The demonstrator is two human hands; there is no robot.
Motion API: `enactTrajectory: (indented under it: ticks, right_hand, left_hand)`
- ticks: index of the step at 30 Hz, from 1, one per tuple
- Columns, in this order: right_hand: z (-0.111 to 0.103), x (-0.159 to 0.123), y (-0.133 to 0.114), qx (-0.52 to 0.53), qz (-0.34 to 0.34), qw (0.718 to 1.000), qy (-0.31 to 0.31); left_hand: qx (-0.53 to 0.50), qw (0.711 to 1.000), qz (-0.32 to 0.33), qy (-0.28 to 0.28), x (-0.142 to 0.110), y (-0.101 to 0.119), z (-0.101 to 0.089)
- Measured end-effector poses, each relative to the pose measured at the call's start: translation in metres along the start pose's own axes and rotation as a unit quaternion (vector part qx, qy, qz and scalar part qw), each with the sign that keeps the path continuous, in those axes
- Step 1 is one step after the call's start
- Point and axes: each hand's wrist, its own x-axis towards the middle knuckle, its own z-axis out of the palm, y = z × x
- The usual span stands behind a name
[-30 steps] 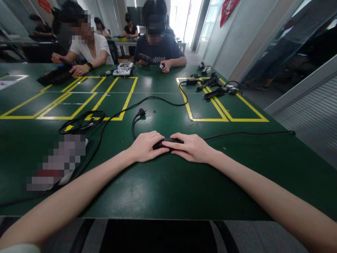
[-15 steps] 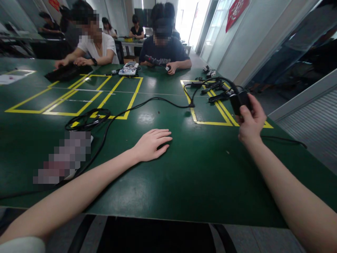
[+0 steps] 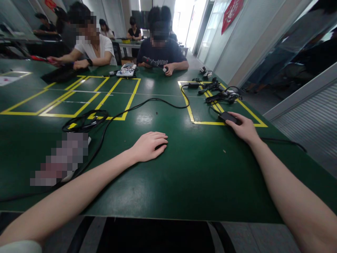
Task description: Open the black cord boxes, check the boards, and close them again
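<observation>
Your right hand (image 3: pixel 245 128) has brought the black block (image 3: pixel 228 117) (held up half a second ago) down to the yellow tape (image 3: pixel 207 123); your left hand (image 3: pixel 150 146) has let go of it; a red item (image 3: pixel 37 57) now shows by a co-worker (image 3: pixel 96 51).

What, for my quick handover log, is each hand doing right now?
Left hand: open, palm down on the table, nothing visible in it.
Right hand: closed on the black adapter.
</observation>
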Motion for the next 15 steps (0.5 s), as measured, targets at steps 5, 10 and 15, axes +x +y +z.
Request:
enactTrajectory:
  ticks: [5, 10, 15]
  right_hand:
    - [0.000, -0.001, -0.004, -0.023, -0.014, 1.000, -0.006]
    - [-0.004, -0.005, -0.019, -0.091, 0.076, 0.991, 0.055]
    - [-0.005, -0.004, -0.021, -0.087, 0.101, 0.986, 0.099]
  left_hand:
    - [-0.002, 1.000, -0.004, -0.005, 0.000, 0.000, -0.001]
    - [-0.001, 1.000, -0.001, -0.008, 0.000, 0.001, -0.002]
    - [-0.001, 1.000, -0.002, -0.008, 0.001, 0.001, -0.003]
